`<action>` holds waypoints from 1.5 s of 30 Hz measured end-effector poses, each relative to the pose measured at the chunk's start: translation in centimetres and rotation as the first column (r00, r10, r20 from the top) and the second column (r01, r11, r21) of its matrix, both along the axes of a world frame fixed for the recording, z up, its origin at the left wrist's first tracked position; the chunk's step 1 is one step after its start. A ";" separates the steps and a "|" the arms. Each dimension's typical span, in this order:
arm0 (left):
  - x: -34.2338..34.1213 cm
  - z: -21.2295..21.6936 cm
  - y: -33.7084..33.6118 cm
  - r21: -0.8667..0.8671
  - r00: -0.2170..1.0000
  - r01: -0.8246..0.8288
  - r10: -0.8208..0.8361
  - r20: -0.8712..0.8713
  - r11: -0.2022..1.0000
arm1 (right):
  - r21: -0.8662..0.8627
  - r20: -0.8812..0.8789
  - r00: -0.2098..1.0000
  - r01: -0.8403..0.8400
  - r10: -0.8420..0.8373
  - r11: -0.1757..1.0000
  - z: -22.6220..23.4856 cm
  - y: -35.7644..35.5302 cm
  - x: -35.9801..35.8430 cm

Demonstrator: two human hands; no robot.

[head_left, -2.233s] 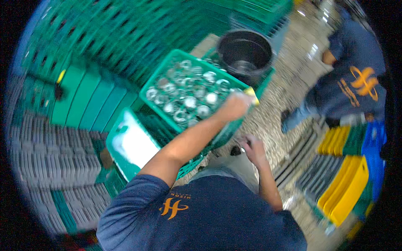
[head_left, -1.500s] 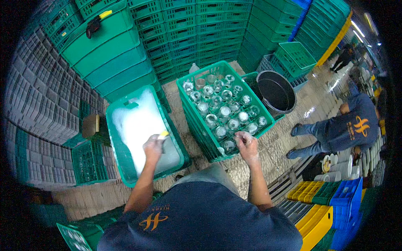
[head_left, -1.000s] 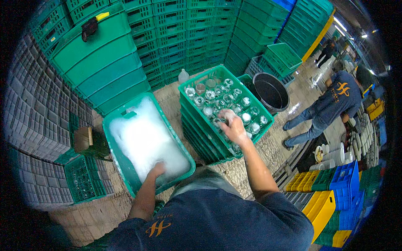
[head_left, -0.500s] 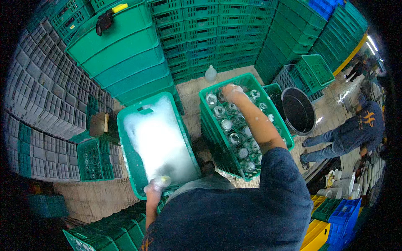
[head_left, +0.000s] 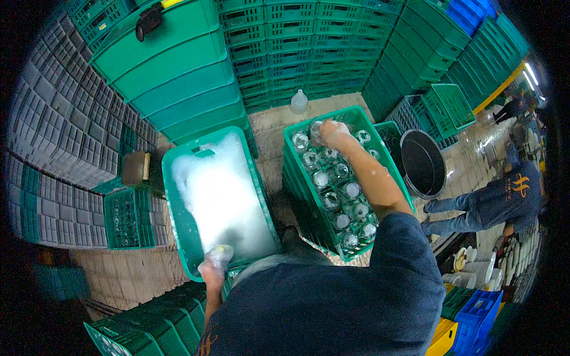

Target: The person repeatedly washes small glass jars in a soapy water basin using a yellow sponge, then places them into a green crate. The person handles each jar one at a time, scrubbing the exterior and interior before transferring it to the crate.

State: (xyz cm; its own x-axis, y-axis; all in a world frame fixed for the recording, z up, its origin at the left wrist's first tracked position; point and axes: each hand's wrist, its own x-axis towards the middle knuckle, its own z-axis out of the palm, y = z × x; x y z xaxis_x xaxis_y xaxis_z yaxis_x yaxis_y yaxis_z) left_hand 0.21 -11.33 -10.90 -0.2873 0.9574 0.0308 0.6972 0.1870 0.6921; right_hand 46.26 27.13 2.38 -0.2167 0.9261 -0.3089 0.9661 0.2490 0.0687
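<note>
A green tub (head_left: 174, 196) filled with white suds (head_left: 222, 196) stands in front of me on the left. Over its near edge, my left hand (head_left: 211, 273) is closed on a foam-covered, yellowish sponge (head_left: 222, 254). To the right is a green crate (head_left: 289, 169) with dividers, holding upright clear glasses (head_left: 331, 199) in rows. My right arm stretches across it to the far row. There my right hand (head_left: 336, 134) is closed on a clear glass (head_left: 317, 132), which the fingers partly cover. Foam flecks cling to the right forearm.
Stacked green crates (head_left: 291, 59) wall off the far side; grey crates (head_left: 65, 148) are piled at left. Right of the glass crate sits a black bucket (head_left: 423, 163). A clear jug (head_left: 299, 102) stands on the floor beyond. Another person (head_left: 496, 196) is bent over stacked white plates at right.
My right hand has shifted slightly, and a glass now shows at its fingers. The left hand with the sponge has moved little. The other person has shifted downward in the view.
</note>
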 end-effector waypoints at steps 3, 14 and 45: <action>-1.1 -0.9 0.2 0.011 0.998 0.065 -0.065 -0.016 0.998 | 0.082 0.032 0.995 -0.093 0.091 0.992 2.7 -1.9 -0.2; 3.7 7.8 7.1 0.164 0.663 0.113 -0.197 0.722 0.980 | 0.291 -0.458 0.886 0.064 0.080 0.955 10.9 -19.4 -4.9; 17.5 10.9 -7.8 -0.289 0.559 0.464 -0.024 0.829 0.837 | -0.904 0.068 -0.870 -0.261 -0.488 0.339 -10.1 -46.2 -11.8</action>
